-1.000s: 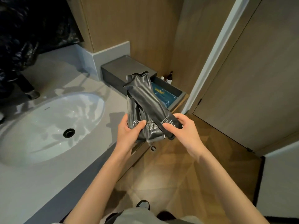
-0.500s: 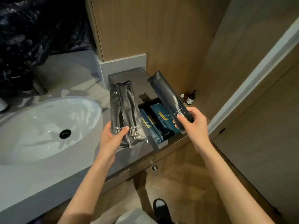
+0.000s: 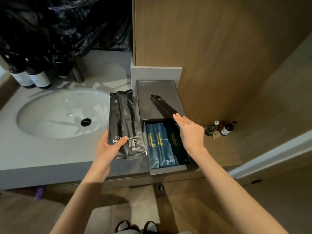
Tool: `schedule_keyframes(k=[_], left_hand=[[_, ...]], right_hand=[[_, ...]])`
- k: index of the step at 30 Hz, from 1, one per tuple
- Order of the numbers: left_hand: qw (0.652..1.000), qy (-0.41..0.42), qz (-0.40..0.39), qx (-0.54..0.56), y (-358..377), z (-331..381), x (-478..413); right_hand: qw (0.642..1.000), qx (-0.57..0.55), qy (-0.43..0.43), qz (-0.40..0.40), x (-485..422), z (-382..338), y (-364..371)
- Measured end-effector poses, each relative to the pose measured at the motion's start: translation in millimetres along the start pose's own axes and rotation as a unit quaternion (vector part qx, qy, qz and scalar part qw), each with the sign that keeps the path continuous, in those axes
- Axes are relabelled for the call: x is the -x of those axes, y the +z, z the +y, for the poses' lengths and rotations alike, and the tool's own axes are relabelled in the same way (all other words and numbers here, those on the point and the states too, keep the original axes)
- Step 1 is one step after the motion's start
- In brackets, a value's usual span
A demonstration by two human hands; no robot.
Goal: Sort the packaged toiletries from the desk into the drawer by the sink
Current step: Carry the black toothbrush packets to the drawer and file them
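Observation:
My left hand (image 3: 108,147) grips the lower end of two black toothbrush packets (image 3: 124,122), held upright over the counter edge just left of the drawer. My right hand (image 3: 190,132) holds one black packet (image 3: 164,106) by its lower end, tilted up and to the left above the drawer. The grey drawer (image 3: 168,170) is pulled out of the dark box (image 3: 157,98) on the counter. Several blue packets (image 3: 162,146) with gold lettering lie lengthwise inside it.
A white sink basin (image 3: 62,114) is set in the grey counter (image 3: 33,154) at left. White-labelled bottles (image 3: 33,80) and black plastic bags (image 3: 64,31) stand behind it. Small bottles (image 3: 221,128) sit on the floor by the wooden wall. My feet (image 3: 136,226) show below.
My right hand has drawn one black packet away from the bunch and carried it right, over the open drawer. The view has swung down and closer to the drawer.

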State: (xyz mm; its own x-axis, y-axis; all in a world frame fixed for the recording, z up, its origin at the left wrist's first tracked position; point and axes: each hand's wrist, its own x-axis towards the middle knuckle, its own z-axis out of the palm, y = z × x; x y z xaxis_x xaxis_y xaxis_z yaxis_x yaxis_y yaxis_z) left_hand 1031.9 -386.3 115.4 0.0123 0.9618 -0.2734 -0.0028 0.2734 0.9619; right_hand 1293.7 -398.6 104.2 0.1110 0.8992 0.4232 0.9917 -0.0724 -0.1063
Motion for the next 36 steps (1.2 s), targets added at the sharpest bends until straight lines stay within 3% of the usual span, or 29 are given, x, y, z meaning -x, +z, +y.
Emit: schedule_keyframes(k=[12,18,24,36], left_hand=[[1.000,-0.007,-0.004,-0.026,14,5,-31],[1.000,-0.010,0.017,-0.021,15,5,-41],[1.000,-0.010,0.018,-0.010,7,5,-45],[1.000,-0.004,0.003,0.009,-10,6,-38]], right_hand=[[0.992,-0.035,-0.031,-0.113,-20,9,31],[0.979,-0.165,0.083,-0.090,-39,6,15],[0.939,-0.203,0.198,-0.195,-58,-1,20],[0.881,-0.336,0.285,-0.173,-63,-1,15]])
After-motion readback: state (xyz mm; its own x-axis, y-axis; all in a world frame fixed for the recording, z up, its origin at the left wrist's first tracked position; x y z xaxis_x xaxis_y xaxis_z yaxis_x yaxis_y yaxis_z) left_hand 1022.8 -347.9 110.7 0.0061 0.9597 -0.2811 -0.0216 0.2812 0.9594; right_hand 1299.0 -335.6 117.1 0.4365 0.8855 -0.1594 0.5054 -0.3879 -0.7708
